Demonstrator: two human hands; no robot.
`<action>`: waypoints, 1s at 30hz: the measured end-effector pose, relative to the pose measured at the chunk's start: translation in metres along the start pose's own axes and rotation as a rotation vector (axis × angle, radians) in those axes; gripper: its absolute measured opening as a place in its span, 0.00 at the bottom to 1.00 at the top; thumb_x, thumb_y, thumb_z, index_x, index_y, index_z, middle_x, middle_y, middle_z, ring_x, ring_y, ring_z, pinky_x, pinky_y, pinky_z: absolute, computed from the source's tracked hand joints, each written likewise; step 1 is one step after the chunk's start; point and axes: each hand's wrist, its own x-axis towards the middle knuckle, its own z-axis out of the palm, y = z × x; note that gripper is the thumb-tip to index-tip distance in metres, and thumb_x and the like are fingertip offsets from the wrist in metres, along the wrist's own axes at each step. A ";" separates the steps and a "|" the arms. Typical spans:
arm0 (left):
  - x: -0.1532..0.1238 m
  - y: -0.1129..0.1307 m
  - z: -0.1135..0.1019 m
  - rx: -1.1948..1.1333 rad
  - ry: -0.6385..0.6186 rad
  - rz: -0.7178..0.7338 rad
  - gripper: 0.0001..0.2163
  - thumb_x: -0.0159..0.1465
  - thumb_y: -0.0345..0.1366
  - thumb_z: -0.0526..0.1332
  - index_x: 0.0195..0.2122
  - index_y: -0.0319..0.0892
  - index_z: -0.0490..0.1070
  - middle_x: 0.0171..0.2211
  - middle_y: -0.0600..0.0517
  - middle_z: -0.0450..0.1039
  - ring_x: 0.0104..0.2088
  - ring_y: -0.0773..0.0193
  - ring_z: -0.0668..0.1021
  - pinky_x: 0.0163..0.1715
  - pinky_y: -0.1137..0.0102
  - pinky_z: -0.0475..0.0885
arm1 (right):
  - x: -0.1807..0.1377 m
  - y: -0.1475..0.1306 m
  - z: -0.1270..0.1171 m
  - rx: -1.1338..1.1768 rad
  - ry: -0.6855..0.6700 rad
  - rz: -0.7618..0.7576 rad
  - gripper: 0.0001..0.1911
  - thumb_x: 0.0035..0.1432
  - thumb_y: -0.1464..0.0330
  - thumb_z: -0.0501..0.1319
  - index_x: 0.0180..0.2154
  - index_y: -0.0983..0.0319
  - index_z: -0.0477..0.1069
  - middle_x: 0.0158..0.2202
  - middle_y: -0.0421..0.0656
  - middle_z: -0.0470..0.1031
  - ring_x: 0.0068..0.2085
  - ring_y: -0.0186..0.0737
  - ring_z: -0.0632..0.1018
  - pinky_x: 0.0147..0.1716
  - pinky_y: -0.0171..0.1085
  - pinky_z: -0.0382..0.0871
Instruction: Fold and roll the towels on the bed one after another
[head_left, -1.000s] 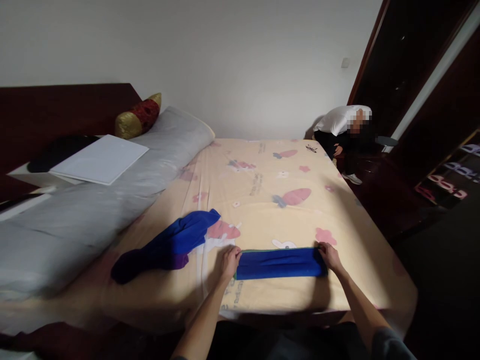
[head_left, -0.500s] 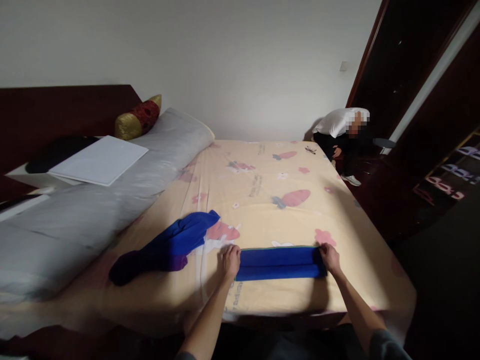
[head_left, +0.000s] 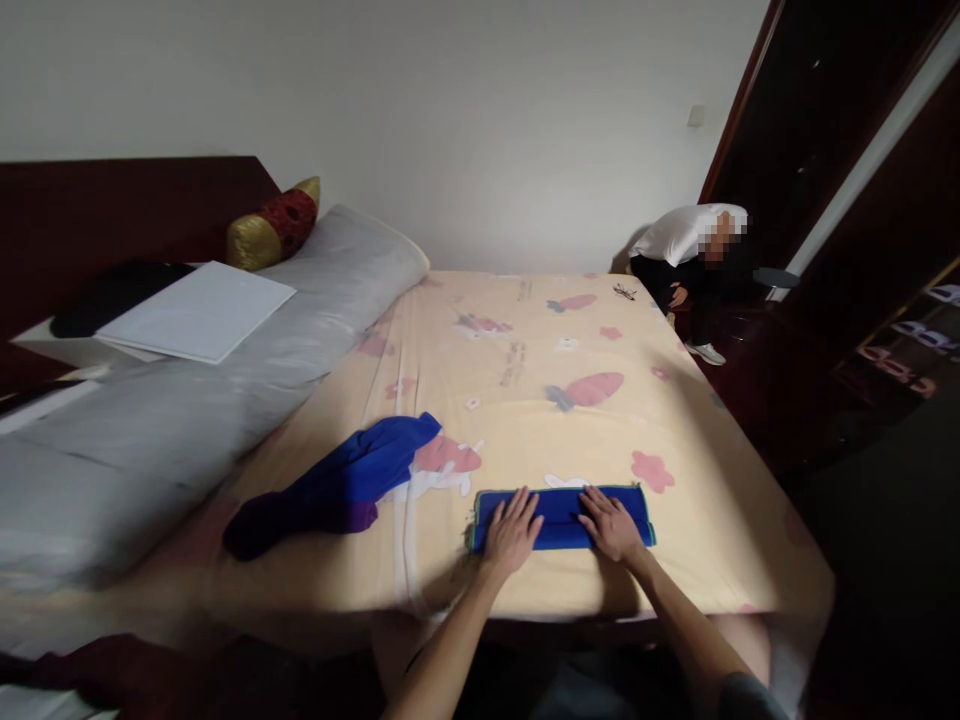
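A blue folded cloth (head_left: 561, 512) with green edging lies as a long strip near the front of the bed. My left hand (head_left: 513, 532) rests flat on its left part, fingers spread. On the right part, my right hand (head_left: 611, 525) also lies palm down with its fingers apart. Both hands press on top of the cloth and grip nothing. To the left, a crumpled blue and purple cloth (head_left: 352, 478) lies in a loose heap, apart from my hands.
The bed (head_left: 600, 440) has a cream sheet with pink prints. Along its left side lie a grey bedding roll (head_left: 315, 310), a white board (head_left: 199, 310) and a red-gold bolster (head_left: 277, 225). Glasses (head_left: 624, 292) lie at the far corner, near a seated, bent-over person (head_left: 675, 240).
Both hands have let go of the blue cloth's two ends and moved inward. They now lie flat on top of it. The crumpled cloth stays where it was.
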 end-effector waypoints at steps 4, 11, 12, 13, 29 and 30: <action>-0.026 -0.053 -0.026 0.070 0.059 -0.144 0.23 0.70 0.43 0.46 0.65 0.50 0.58 0.65 0.48 0.60 0.65 0.55 0.62 0.63 0.52 0.55 | -0.037 0.060 -0.032 -0.065 0.042 0.121 0.28 0.69 0.57 0.43 0.63 0.62 0.61 0.65 0.53 0.60 0.65 0.51 0.61 0.60 0.54 0.57; -0.066 -0.061 -0.035 0.049 0.157 -0.058 0.21 0.69 0.37 0.48 0.62 0.45 0.63 0.62 0.46 0.66 0.61 0.54 0.68 0.60 0.57 0.60 | -0.085 0.075 -0.034 -0.202 0.204 0.071 0.24 0.67 0.64 0.47 0.62 0.57 0.61 0.65 0.47 0.61 0.63 0.49 0.65 0.57 0.49 0.59; -0.070 -0.056 -0.032 0.038 0.124 -0.007 0.20 0.68 0.36 0.48 0.61 0.45 0.65 0.60 0.46 0.69 0.59 0.55 0.70 0.59 0.58 0.62 | -0.089 0.069 -0.029 -0.200 0.197 0.034 0.24 0.66 0.66 0.48 0.62 0.57 0.62 0.65 0.47 0.62 0.62 0.48 0.66 0.56 0.49 0.59; -0.074 -0.051 -0.029 0.030 0.089 0.044 0.20 0.67 0.35 0.49 0.60 0.46 0.66 0.58 0.47 0.70 0.58 0.55 0.71 0.58 0.59 0.62 | -0.091 0.064 -0.024 -0.197 0.183 -0.002 0.24 0.65 0.68 0.48 0.61 0.57 0.63 0.64 0.47 0.63 0.61 0.48 0.68 0.56 0.49 0.59; -0.017 -0.020 -0.047 -0.006 -0.074 -0.072 0.12 0.56 0.24 0.54 0.35 0.45 0.72 0.35 0.49 0.76 0.41 0.55 0.76 0.48 0.58 0.66 | -0.041 0.036 -0.043 -0.182 0.063 0.200 0.12 0.51 0.73 0.54 0.34 0.59 0.74 0.34 0.44 0.78 0.41 0.45 0.75 0.45 0.44 0.60; -0.017 -0.020 -0.047 -0.008 -0.081 -0.076 0.11 0.55 0.24 0.54 0.33 0.45 0.72 0.33 0.50 0.76 0.40 0.55 0.76 0.48 0.58 0.66 | -0.041 0.035 -0.043 -0.190 0.064 0.214 0.11 0.50 0.73 0.54 0.32 0.59 0.74 0.34 0.45 0.78 0.41 0.46 0.75 0.45 0.45 0.60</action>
